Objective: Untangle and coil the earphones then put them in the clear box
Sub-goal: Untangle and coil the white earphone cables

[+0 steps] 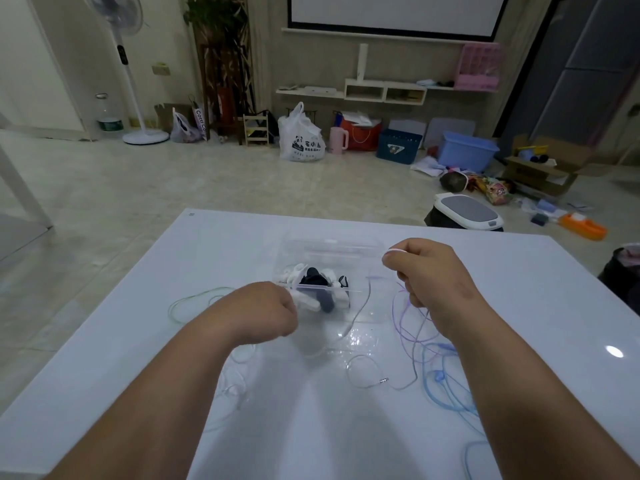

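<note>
White earphone cord (360, 306) runs over the table (242, 244) between both closed hands, right hand (422, 271) pinching its end, left hand (263, 310) fisted beside the clear box (332, 251).

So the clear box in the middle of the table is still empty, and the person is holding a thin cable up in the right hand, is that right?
Not quite. The head view shows the clear box is not empty: white and dark items already sit inside it. The rest holds: the box is mid-table and the right hand pinches a thin cable raised above the surface.
</note>
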{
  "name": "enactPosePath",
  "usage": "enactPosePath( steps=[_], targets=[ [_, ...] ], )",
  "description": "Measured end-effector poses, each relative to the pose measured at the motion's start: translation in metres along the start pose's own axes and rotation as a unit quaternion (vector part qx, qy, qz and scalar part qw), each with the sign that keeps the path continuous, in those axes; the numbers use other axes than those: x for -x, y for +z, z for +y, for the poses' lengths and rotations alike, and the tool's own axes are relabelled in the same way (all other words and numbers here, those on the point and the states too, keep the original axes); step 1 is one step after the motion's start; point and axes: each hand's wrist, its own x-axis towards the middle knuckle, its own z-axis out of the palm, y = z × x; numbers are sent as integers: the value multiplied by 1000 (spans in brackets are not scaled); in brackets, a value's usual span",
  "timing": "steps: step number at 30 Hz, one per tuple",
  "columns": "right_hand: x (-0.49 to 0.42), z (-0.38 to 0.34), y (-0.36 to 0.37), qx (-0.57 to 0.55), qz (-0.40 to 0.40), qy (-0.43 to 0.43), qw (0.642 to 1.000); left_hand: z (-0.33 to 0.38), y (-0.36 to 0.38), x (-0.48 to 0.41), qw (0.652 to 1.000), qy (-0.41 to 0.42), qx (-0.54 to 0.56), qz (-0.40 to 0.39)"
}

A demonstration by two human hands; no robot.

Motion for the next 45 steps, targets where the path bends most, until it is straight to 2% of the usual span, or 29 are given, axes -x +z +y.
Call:
enactPosePath(
  steps=[3, 6, 10, 16, 18, 21, 24, 26, 30, 36, 39, 42, 45],
  targets=[
    [1, 2, 7, 34, -13, -18, 999, 9, 3, 5, 994, 70, 89, 6],
    [2, 2, 16, 45, -14, -33, 998, 21, 6, 7, 970, 141, 200, 0],
    [5, 1, 23, 48, -25, -44, 998, 28, 16, 7, 950, 177, 256, 9],
    [5, 0, 24, 25, -58, -18, 998, 32, 15, 6, 919, 187, 339, 77],
    [5, -1, 20, -41, -110, 15, 993, 32, 10, 4, 881, 168, 430, 101],
    [4, -3, 9, -173, -171, 82, 967, 29, -2, 2, 803, 126, 561, 158],
    [2, -1, 0, -240, -160, 128, 949, 19, -13, 2, 723, 87, 657, 195],
    [0, 2, -1, -214, -140, 142, 956, 13, -18, 1, 699, 71, 681, 208],
    [1, 9, 6, -99, -98, 148, 979, 11, -18, 3, 712, 83, 676, 169],
    [7, 9, 24, -30, -109, 67, 991, 23, -9, 7, 734, 128, 662, 82],
    [9, 9, 36, -70, -140, 49, 987, 24, -8, 7, 731, 140, 663, 73],
    [13, 10, 43, -147, -207, 65, 965, 23, -8, 5, 718, 147, 676, 77],
    [13, 10, 42, -161, -215, 90, 959, 20, -10, 3, 707, 124, 687, 109]
  ],
)
